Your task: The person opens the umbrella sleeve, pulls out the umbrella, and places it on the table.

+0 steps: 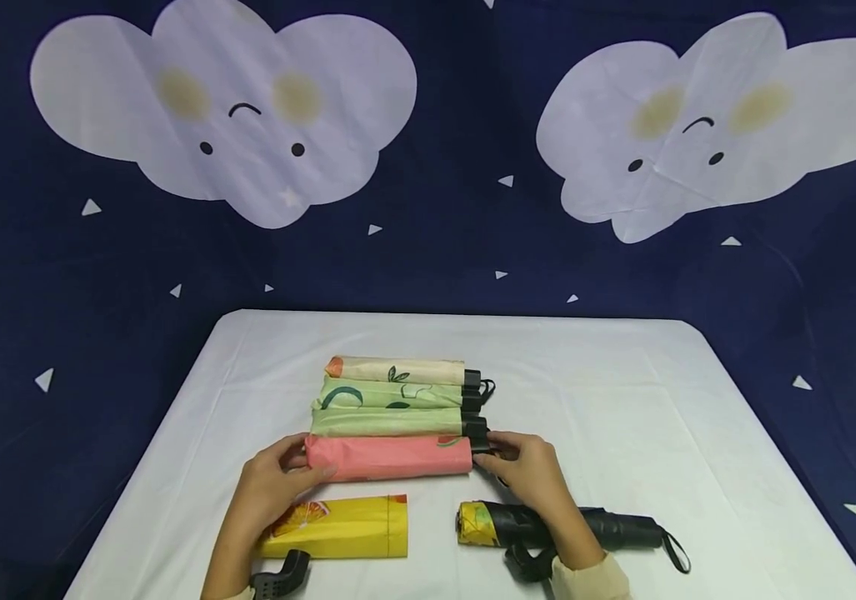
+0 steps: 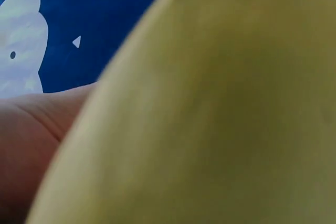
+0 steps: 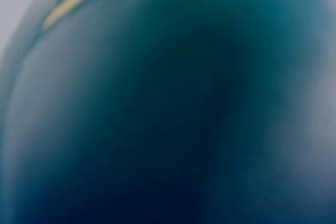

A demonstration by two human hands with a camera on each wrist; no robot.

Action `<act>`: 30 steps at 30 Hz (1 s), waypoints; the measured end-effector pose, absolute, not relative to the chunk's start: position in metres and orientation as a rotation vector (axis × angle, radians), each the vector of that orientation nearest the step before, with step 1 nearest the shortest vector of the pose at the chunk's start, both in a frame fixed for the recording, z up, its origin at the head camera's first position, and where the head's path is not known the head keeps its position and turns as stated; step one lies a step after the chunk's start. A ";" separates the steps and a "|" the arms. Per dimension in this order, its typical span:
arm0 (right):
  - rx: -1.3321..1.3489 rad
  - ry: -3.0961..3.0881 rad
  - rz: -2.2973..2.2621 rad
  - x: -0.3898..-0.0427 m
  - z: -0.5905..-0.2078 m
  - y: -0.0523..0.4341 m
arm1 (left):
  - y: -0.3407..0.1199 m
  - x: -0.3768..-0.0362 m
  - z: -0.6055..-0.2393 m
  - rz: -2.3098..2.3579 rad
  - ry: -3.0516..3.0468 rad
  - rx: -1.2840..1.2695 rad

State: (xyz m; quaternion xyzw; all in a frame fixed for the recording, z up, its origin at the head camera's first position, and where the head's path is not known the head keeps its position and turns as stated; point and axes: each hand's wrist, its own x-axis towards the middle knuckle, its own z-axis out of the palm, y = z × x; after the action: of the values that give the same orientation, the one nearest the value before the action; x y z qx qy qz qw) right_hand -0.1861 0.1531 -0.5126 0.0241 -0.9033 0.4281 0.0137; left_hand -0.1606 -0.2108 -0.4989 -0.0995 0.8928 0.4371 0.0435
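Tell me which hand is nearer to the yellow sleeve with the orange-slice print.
Left. The left hand holds the pink umbrella directly above the yellow sleeve, its wrist crossing the sleeve's left end. The right hand is off to the sleeve's right, at the pink umbrella's black handle.

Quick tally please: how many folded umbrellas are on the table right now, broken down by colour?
Cream umbrella: 1
Green umbrellas: 2
Pink umbrella, held at both ends: 1
Yellow umbrella: 1
Black umbrella, yellow at one end: 1
Total: 6

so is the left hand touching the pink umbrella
Touching. The head view shows the left hand with fingers curled round the left end of the pink umbrella, no gap between them.
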 end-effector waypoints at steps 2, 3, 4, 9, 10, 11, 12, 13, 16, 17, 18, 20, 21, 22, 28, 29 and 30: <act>0.062 -2.824 1.350 -0.187 -0.514 0.154 | -0.211 -0.160 -0.498 1.334 2.733 -0.310; 0.057 -2.831 1.349 -0.187 -0.514 0.154 | -0.211 -0.160 -0.498 1.331 2.739 -0.312; 0.056 -2.836 1.346 -0.187 -0.514 0.155 | -0.211 -0.159 -0.497 1.329 2.743 -0.315; 0.092 -2.834 1.334 -0.188 -0.514 0.157 | -0.210 -0.159 -0.499 1.341 2.747 -0.328; 0.095 -2.831 1.331 -0.188 -0.514 0.157 | -0.210 -0.159 -0.499 1.348 2.745 -0.332; 0.092 -2.829 1.325 -0.188 -0.513 0.157 | -0.210 -0.159 -0.499 1.354 2.743 -0.336; 0.085 -2.828 1.323 -0.188 -0.513 0.157 | -0.210 -0.160 -0.500 1.357 2.742 -0.339; 0.083 -2.826 1.315 -0.188 -0.513 0.158 | -0.210 -0.160 -0.500 1.361 2.741 -0.340; 0.064 -2.828 1.308 -0.188 -0.513 0.158 | -0.209 -0.160 -0.500 1.366 2.740 -0.340; 0.063 -2.829 1.312 -0.188 -0.513 0.159 | -0.209 -0.160 -0.500 1.356 2.745 -0.334; 0.061 -2.824 1.332 -0.188 -0.513 0.159 | -0.208 -0.160 -0.500 1.348 2.749 -0.327; 0.033 -2.806 1.419 -0.188 -0.513 0.161 | -0.207 -0.159 -0.499 1.330 2.759 -0.310; 0.018 -2.789 1.488 -0.188 -0.512 0.162 | -0.207 -0.159 -0.498 1.321 2.764 -0.301; -0.003 -2.767 1.573 -0.188 -0.512 0.163 | -0.206 -0.158 -0.498 1.313 2.768 -0.291; -0.096 -2.655 1.969 -0.190 -0.507 0.169 | -0.207 -0.154 -0.491 1.318 2.758 -0.301; -0.096 -2.658 1.982 -0.190 -0.506 0.169 | -0.207 -0.153 -0.489 1.319 2.753 -0.312; -0.097 -2.660 1.993 -0.190 -0.505 0.170 | -0.206 -0.152 -0.488 1.322 2.748 -0.321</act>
State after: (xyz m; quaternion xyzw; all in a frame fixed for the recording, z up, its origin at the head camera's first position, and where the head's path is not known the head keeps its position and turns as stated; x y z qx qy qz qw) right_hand -0.1896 0.1695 -0.5052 -0.0290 -0.7967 0.5967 -0.0917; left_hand -0.1518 -0.2064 -0.4881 -0.1047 0.8955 0.4309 0.0376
